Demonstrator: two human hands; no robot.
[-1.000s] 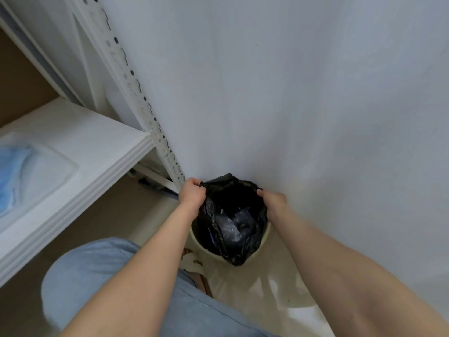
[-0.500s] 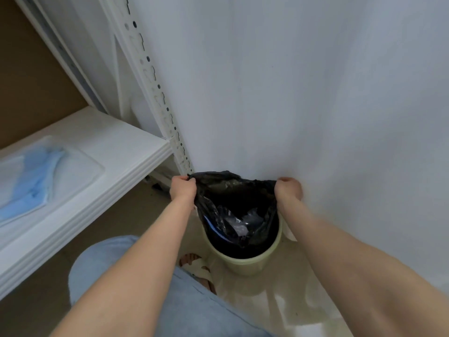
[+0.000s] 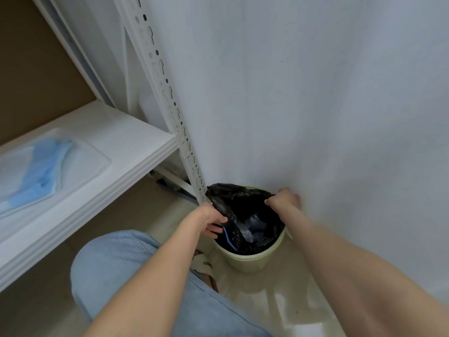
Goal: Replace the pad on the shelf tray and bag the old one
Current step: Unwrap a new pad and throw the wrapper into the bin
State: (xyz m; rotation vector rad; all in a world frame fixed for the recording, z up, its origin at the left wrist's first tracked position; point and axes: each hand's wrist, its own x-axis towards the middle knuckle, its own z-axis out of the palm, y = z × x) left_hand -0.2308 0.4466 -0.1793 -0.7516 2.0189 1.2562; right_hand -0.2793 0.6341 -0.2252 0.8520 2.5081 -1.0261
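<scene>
A black bin bag (image 3: 243, 203) lines a pale green bin (image 3: 250, 261) on the floor against the wall. My left hand (image 3: 210, 220) grips the bag's left rim, and my right hand (image 3: 283, 199) grips its right rim, holding the mouth wide. Crumpled plastic with a blue edge (image 3: 247, 227) lies inside the bag. On the white shelf (image 3: 116, 132) at the left sits a clear tray (image 3: 92, 156) with a blue pad (image 3: 41, 171) lying in it.
A perforated white shelf upright (image 3: 170, 98) runs down to the bin's left side. The white wall (image 3: 315, 105) is right behind the bin. My knee in blue trousers (image 3: 116, 263) is below the shelf, and my sandalled foot (image 3: 204, 263) rests beside the bin.
Both hands have pulled the bag's rim apart and down over the bin, so the green bin now shows. The view has shifted, bringing more of the shelf and tray into sight.
</scene>
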